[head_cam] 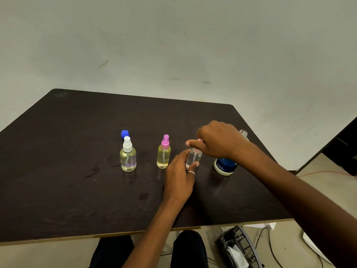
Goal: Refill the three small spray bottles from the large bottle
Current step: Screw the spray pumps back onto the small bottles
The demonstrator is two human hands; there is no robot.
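Three small spray bottles stand in a row on the dark table. The white-capped bottle and the pink-capped bottle hold yellowish liquid. My left hand grips the third small bottle, which looks clear. My right hand pinches its pale pink spray top from above. Behind my right wrist stands the large bottle with a blue label, its neck uncapped. Its blue cap lies behind the white-capped bottle.
Wet smears mark the table left of the white-capped bottle and near the front centre. The table's right edge runs close to the large bottle. Below the front edge are my knees, a mesh basket and cables on the floor.
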